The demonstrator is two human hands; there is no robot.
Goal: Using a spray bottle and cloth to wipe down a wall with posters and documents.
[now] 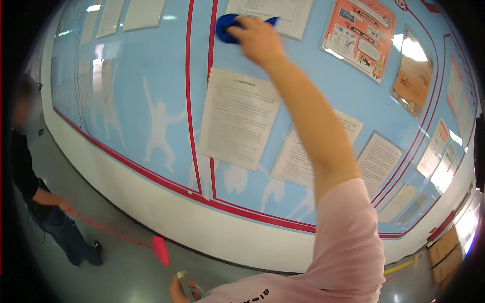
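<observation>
While the right hand (256,39) pinches bunched blue cloth (223,32) against a light-blue board (314,76), whether the left hand (177,291) grips is unclear.

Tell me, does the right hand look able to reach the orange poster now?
Probably yes: the right hand, on a blue cloth, is up near the orange poster, and nothing seems to block the way.

Here's the light-blue noticeboard (169,60) before me, printed sheets (240,118) and an orange poster (365,34) on it! My blue cloth (222,28) touches it.
</observation>
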